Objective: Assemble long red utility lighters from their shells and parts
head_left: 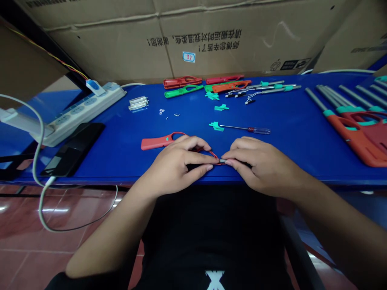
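Observation:
Near the table's front edge, my left hand [183, 161] is closed on a red lighter casing half [214, 154], mostly covered by the fingers. My right hand [261, 163] pinches a short stretch of metal tube [223, 160] at the casing's end, fingertips almost meeting those of the left hand. Most of the tube is hidden under the right fingers. Just behind my left hand lies another red casing half [154, 143] with a small green spot. Farther back are a screwdriver [260, 131] with a clear handle and a teal trigger piece [216, 126] at its tip.
Red and green casing halves [184, 92] lie along the cardboard [121, 52]. Metal tubes with wires [281, 88] are at the back right; several assembled lighters [356, 137] lie far right. Clear fuel tanks [138, 103], a power strip [81, 108] and a black phone [74, 151] occupy the left.

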A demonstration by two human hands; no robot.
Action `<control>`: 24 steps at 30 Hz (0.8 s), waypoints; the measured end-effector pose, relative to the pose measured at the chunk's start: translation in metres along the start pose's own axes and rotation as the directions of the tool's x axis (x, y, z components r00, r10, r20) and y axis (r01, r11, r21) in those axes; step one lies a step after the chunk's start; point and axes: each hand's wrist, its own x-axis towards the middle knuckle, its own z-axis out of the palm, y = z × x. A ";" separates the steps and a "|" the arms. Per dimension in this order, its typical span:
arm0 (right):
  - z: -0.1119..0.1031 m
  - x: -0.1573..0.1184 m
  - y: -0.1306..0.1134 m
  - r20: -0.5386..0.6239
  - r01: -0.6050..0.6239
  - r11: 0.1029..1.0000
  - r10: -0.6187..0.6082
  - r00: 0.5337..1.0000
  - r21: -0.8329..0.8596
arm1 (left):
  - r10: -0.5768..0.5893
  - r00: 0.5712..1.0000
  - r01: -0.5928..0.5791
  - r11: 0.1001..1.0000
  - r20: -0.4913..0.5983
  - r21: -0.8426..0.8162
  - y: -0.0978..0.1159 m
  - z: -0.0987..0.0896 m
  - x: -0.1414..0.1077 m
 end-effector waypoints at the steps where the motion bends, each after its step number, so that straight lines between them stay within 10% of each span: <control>1: 0.000 0.000 -0.001 -0.011 0.005 1.000 -0.005 1.000 -0.026 | 0.004 1.000 -0.004 1.000 -0.005 -0.015 -0.001 0.000 0.000; 17: 0.003 -0.004 -0.008 -0.103 -0.078 0.993 0.087 0.991 0.092 | -0.048 0.998 0.045 0.995 -0.032 -0.090 0.001 0.000 0.002; 24: -0.006 0.008 -0.006 0.037 -0.323 0.915 0.324 0.945 0.239 | -0.051 0.999 0.051 0.996 -0.003 -0.067 0.000 -0.001 0.001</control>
